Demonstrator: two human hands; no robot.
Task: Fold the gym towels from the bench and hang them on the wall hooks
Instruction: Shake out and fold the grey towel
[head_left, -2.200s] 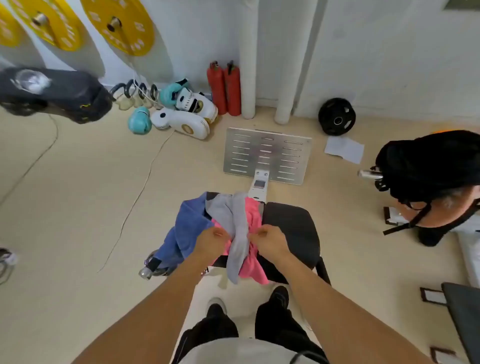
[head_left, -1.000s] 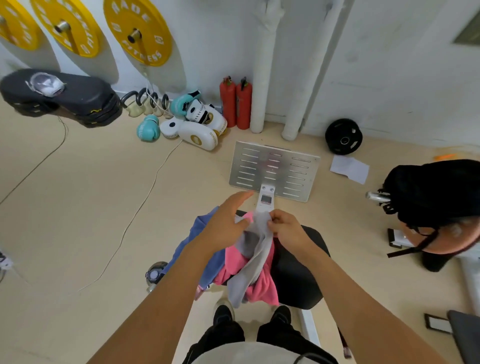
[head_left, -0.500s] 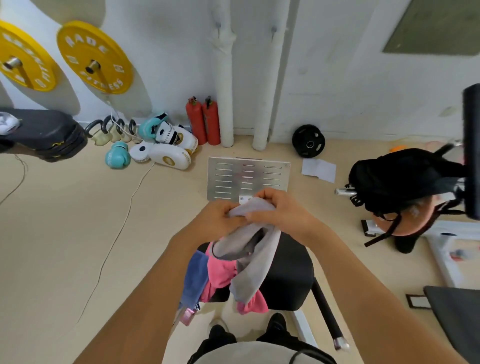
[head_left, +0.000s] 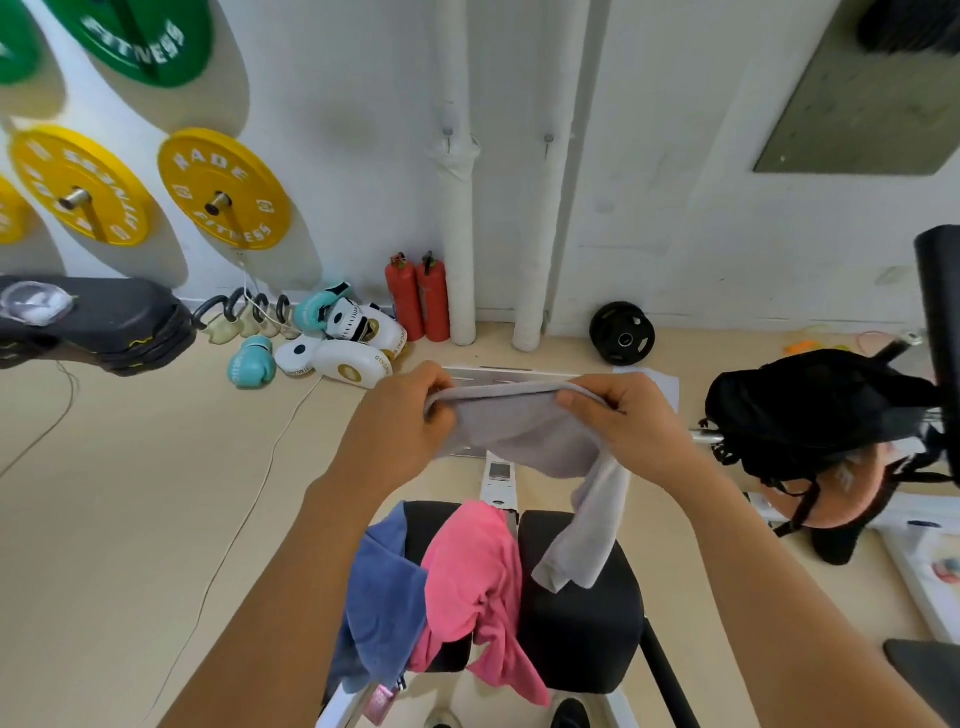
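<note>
Over black bench (head_left: 576, 618), hands (head_left: 511, 415) stretching grey towel (head_left: 524, 431), white wall (head_left: 675, 156)

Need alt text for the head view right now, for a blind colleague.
Both hands, left hand and right hand, hold a grey cloth towel stretched above the black padded bench. A pink towel and a blue towel lie crumpled on it.

grey towel (head_left: 524, 431) between both hands

Grey cloth towel (head_left: 524, 434) held above black padded bench (head_left: 576, 618), pink towel (head_left: 475, 577) on bench, blue towel (head_left: 382, 603) left of it, black backpack (head_left: 810, 410) right.
</note>
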